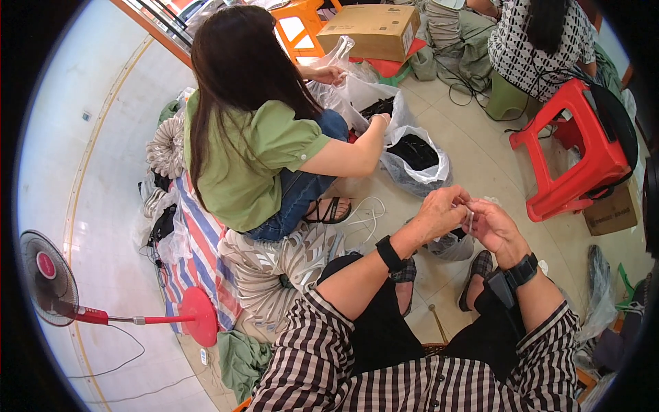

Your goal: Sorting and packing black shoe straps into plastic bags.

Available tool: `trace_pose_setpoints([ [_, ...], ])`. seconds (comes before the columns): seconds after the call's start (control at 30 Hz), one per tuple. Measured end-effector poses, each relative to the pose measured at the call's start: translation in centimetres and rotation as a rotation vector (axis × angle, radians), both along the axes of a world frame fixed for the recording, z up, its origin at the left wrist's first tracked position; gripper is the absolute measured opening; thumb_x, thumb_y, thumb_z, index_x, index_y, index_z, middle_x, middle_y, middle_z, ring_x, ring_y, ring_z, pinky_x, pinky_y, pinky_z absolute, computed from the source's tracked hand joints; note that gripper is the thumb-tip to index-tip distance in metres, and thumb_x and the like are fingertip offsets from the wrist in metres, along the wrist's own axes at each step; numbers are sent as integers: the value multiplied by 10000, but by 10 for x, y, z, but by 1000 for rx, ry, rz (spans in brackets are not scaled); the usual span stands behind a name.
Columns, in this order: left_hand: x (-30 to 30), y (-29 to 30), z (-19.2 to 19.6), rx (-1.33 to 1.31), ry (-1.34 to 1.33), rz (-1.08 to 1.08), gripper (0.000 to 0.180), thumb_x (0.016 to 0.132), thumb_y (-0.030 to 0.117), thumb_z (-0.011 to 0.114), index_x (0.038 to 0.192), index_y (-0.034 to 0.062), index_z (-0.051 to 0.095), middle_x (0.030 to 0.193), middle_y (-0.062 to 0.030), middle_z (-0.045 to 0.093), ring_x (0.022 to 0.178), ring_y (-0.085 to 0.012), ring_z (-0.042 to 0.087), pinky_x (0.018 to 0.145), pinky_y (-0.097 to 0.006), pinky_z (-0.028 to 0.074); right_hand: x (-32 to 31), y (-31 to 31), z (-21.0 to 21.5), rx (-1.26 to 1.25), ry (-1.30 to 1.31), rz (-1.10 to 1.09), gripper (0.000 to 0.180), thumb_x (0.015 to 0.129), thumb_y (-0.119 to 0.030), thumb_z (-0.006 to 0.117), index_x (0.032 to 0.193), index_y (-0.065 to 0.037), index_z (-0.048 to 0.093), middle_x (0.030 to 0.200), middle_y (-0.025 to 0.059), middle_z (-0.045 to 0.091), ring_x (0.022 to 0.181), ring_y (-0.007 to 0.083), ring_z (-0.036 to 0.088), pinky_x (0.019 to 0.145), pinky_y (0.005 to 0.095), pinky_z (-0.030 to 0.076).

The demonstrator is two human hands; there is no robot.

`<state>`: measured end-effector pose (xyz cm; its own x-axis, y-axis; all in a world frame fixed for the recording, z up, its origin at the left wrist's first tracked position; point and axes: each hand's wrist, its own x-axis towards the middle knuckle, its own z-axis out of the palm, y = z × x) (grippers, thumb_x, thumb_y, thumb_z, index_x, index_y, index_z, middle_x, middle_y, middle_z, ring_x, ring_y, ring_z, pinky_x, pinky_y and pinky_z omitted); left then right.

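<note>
The fan (49,278) stands left, bags (410,180) ahead, stool (598,154) right.

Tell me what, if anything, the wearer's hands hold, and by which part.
The left hand and right hand seem to pinch a small whitish piece at their fingertips; its kind and the part gripped are too small to tell.

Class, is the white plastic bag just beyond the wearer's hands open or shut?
Open: the white plastic bag is spread at its mouth; black items show inside.
</note>
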<state>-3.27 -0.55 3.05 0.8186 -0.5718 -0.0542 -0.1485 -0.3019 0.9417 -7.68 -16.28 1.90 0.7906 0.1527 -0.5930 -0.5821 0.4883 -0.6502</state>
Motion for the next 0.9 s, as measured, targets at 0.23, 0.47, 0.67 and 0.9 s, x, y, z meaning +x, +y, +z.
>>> trace_pose_setpoints([
  [0.23, 1, -3, -4, -62, 26, 2, 195, 741, 34, 512, 916, -37, 562, 806, -102, 628, 744, -144, 600, 676, -280, 487, 3, -6, -14, 25, -75, 13, 108, 836, -143, 494, 901, -79, 553, 791, 15, 578, 709, 118, 547, 629, 259, 436],
  [0.47, -2, 1, 2, -42, 30, -28, 242, 755, 46, 502, 975, -42, 553, 834, -108, 631, 781, -158, 611, 713, -286, 485, 2, -4, -13, -1, -26, 3, 81, 812, -114, 527, 880, -77, 552, 784, 21, 574, 705, 135, 554, 627, 262, 439],
  [0.67, -2, 1, -6, -88, 70, -23, 227, 770, 55, 496, 965, -46, 552, 838, -89, 619, 778, -132, 594, 717, -271, 482, 1, -2, -8, 20, 4, -15, 106, 806, -120, 548, 900, -73, 555, 787, 16, 573, 702, 138, 559, 631, 256, 449],
  [0.9, 13, 4, -36, -172, -36, 77, 159, 779, 52, 509, 909, 12, 592, 825, -49, 619, 703, -92, 567, 630, -237, 468, 5, -7, -18, 23, -24, -40, 146, 802, -191, 586, 902, -87, 558, 768, 17, 569, 690, 130, 555, 610, 247, 440],
])
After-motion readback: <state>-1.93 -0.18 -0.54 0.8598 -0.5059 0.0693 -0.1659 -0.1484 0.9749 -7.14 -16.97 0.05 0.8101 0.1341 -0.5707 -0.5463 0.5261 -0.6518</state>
